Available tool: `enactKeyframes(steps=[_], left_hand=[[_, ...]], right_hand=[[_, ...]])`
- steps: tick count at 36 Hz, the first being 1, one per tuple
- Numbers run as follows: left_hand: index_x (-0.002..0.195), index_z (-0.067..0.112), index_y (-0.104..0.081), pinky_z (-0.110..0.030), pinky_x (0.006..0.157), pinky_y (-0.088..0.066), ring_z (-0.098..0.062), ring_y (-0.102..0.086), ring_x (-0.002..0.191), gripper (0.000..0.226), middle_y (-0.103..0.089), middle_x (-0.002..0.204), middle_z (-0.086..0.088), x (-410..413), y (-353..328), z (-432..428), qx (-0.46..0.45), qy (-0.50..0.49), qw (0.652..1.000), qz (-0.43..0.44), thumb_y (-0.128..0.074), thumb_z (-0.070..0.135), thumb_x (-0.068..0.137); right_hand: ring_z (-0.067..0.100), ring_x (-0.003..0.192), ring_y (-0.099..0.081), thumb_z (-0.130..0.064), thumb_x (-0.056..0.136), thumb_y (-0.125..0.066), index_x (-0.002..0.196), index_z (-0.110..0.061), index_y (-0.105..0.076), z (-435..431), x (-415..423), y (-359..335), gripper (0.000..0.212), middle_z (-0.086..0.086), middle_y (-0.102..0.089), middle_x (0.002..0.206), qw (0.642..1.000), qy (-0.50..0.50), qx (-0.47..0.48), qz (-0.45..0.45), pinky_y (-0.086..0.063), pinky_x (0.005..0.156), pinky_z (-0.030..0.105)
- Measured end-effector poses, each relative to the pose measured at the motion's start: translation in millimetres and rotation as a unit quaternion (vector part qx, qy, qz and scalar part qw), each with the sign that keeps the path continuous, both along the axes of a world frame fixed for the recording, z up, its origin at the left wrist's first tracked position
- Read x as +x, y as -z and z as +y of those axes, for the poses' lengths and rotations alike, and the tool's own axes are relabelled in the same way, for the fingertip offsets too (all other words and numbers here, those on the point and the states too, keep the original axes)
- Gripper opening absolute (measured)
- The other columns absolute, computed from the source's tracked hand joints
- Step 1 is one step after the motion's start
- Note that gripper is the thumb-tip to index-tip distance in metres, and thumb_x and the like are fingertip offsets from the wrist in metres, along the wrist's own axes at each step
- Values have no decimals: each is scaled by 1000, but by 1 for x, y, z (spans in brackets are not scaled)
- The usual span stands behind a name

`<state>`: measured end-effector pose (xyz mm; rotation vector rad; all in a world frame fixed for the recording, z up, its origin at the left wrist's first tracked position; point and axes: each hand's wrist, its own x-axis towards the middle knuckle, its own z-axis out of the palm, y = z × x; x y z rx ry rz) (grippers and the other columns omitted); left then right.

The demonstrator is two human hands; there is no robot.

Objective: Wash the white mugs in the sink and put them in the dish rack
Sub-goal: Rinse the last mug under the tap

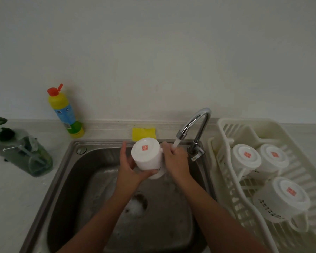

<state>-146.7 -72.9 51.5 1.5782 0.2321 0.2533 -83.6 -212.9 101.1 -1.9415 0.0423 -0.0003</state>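
We hold a white mug (147, 158) upside down over the sink (75, 179), beside the tap (199, 121).
Its labelled base tips up toward 11 o'clock and its mouth toward 5, so the long axis is steeply tilted. Our left hand (130, 172) cups its 8 o'clock wall, fingers half spread, thumb curled beneath. Our right hand (177, 161) curls tight at its 3 o'clock side, with water (175, 144) striking it.
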Motion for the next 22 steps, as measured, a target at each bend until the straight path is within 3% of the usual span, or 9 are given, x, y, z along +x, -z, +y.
enactKeyframes(steps=[3, 6, 9, 11, 15, 19, 20, 22], left_hand=[[151, 45, -12, -36, 99, -50, -4, -58, 121, 132, -58, 127, 20, 0, -4, -3, -18, -13, 1000, 20, -94, 24, 49], [153, 39, -14, -28, 86, -54, -3, -64, 107, 130, -62, 121, 11, 6, -11, -9, -1, -24, 999, 40, -92, 34, 49], [154, 31, -20, -29, 82, -55, -4, -64, 100, 129, -60, 119, 6, 14, -16, -17, 34, -26, 997, 65, -89, 46, 46], [154, 29, -22, -33, 86, -55, -9, -63, 101, 130, -59, 120, 4, 20, -21, -24, 60, -22, 994, 84, -91, 49, 47], [155, 26, -21, -27, 85, -48, -10, -57, 103, 126, -56, 120, 7, 29, -30, -38, 112, 10, 989, 91, -94, 44, 54], [157, 25, -20, -31, 97, -48, -10, -55, 115, 143, -56, 121, 12, 31, -37, -46, 181, 80, 979, 44, -93, 57, 39], [158, 26, -18, -32, 100, -45, -10, -52, 119, 145, -55, 125, 13, 31, -38, -48, 202, 105, 973, 30, -93, 57, 38], [158, 31, -12, -28, 104, -37, -7, -43, 127, 141, -46, 133, 20, 30, -41, -50, 240, 157, 958, -1, -96, 48, 46]], right_hand=[[9, 54, -49, -31, 98, -51, 54, -21, -49, -1, 3, -1, 45, -5, -52, 56, 1000, -2, -8, 29, -35, 57, 27], [9, 58, -51, -33, 101, -47, 60, -18, -55, -7, 4, 1, 44, -2, -56, 61, 999, 11, -27, 29, -38, 57, 28], [11, 60, -46, -23, 100, -44, 61, -16, -52, -14, 4, 6, 40, 0, -54, 64, 994, 56, -10, 93, -33, 57, 28], [10, 58, -47, -23, 99, -47, 59, -17, -53, -20, 3, 9, 40, -1, -54, 61, 988, 84, 51, 120, -33, 55, 28], [19, 63, -57, -27, 96, -53, 66, -13, -62, -30, 4, 15, 34, 6, -63, 66, 948, 144, 178, 220, -42, 62, 29], [22, 61, -60, -37, 89, -56, 88, -19, -70, -38, 0, 28, 23, 6, -69, 76, 895, 182, 292, 283, -44, 48, 23], [26, 67, -65, -35, 91, -56, 95, -19, -71, -39, -2, 31, 23, 8, -72, 83, 886, 182, 334, 265, -50, 51, 28], [35, 91, -68, -33, 91, -57, 107, -12, -71, -42, -7, 36, 30, 14, -73, 100, 881, 180, 383, 212, -58, 77, 47]])
